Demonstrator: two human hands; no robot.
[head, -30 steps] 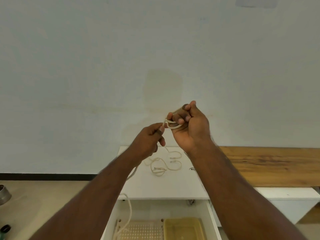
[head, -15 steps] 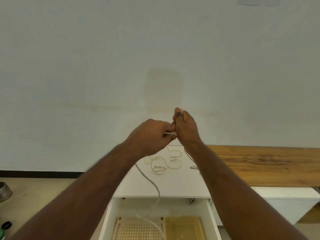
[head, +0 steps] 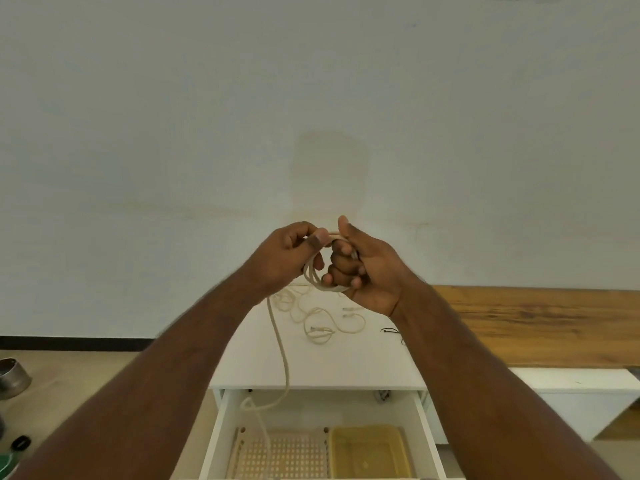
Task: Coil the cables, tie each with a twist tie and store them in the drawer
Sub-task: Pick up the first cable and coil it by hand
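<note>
While the right hand (head: 363, 268) curls its fingers through a small coil (head: 320, 275) of cream cable, the left hand (head: 287, 258) pinches the coil's top; the loose tail (head: 278, 341) hangs below the left hand into the open drawer (head: 221, 441).

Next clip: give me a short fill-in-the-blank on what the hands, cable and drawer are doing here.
1. Both hands, left hand and right hand, hold a coil of ____ cable.
2. The cable's loose tail hangs down into the ____ drawer.
3. Inside the drawer, a yellow tray sits to the ____ of the perforated tray.

Missing words: cream; open; right
</note>
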